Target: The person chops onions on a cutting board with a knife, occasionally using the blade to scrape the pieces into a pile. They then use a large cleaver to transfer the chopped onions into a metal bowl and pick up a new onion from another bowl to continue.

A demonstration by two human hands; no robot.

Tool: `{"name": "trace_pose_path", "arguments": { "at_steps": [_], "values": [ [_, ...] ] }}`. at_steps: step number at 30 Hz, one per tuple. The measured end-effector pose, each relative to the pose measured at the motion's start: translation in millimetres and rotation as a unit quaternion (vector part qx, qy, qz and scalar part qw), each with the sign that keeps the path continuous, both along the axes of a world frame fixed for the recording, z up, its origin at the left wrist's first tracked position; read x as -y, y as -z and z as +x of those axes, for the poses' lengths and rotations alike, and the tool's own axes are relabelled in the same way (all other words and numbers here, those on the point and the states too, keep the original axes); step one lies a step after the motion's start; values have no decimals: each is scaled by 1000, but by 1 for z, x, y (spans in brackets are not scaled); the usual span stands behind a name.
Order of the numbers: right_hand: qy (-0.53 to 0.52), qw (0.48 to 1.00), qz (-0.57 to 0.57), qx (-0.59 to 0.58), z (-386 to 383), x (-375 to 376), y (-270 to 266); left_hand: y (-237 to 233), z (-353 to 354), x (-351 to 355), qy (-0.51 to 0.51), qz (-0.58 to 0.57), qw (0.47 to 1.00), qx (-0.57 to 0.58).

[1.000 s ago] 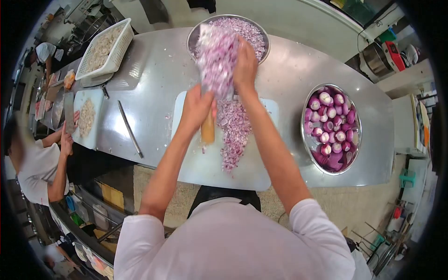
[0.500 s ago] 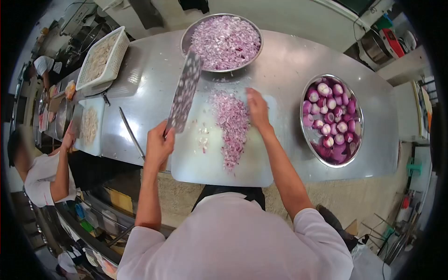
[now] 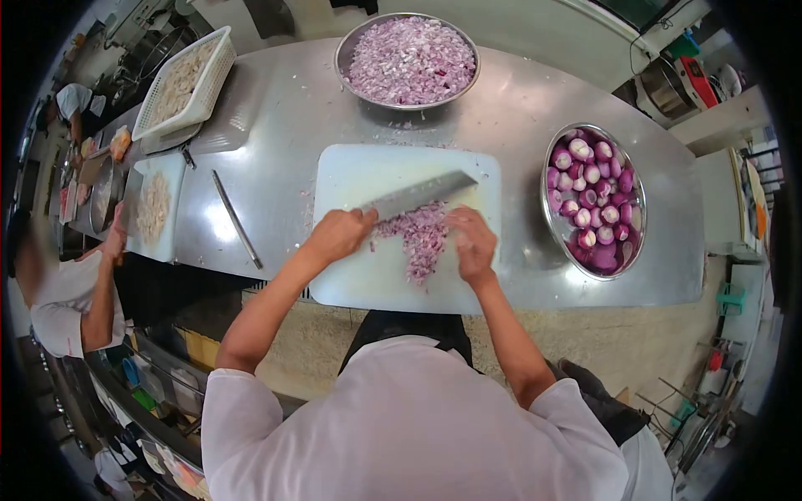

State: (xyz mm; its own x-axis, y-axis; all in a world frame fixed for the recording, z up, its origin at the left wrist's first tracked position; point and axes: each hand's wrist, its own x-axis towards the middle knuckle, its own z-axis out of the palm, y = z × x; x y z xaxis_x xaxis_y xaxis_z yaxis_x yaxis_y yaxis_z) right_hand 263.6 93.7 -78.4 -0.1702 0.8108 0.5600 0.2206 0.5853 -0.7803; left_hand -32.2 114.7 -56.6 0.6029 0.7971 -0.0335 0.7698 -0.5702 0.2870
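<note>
My left hand (image 3: pixel 341 235) is closed round the handle of a broad cleaver (image 3: pixel 422 194). Its blade points right across the white cutting board (image 3: pixel 351 280), along the top edge of a pile of chopped red onion (image 3: pixel 424 238). At the pile's right side is my right hand (image 3: pixel 474 240), fingers loosely bent and close to the bits, with nothing visible in them. Behind the board stands a metal bowl (image 3: pixel 341 67) heaped with chopped onion (image 3: pixel 409 58). An oval metal bowl on the right holds many peeled red onions (image 3: pixel 591 174).
A long thin metal rod (image 3: pixel 236 219) lies left of the board. Farther left are a white basket (image 3: pixel 219 79) of pale pieces and another cutting board (image 3: pixel 171 238). A co-worker (image 3: pixel 79 305) stands at the left end of the steel table (image 3: pixel 284 108).
The cleaver has swung from pointing away over the bowl's rim to lying across the board at the pile. The pile's far part is gone from the board. My right hand has come nearer me.
</note>
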Motion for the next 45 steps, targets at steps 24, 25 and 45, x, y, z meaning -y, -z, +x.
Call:
{"name": "trace_pose_path", "arguments": {
  "at_steps": [24,25,45],
  "values": [
    [156,979,-83,103,-18,36,39,-2,-38,130,-381,-267,805,369],
    [171,975,-87,110,-20,40,40,3,-46,138,-379,-270,805,368],
    [165,969,-142,-117,-93,-11,-14,-20,71,93,-362,-439,614,547]
  ]
}}
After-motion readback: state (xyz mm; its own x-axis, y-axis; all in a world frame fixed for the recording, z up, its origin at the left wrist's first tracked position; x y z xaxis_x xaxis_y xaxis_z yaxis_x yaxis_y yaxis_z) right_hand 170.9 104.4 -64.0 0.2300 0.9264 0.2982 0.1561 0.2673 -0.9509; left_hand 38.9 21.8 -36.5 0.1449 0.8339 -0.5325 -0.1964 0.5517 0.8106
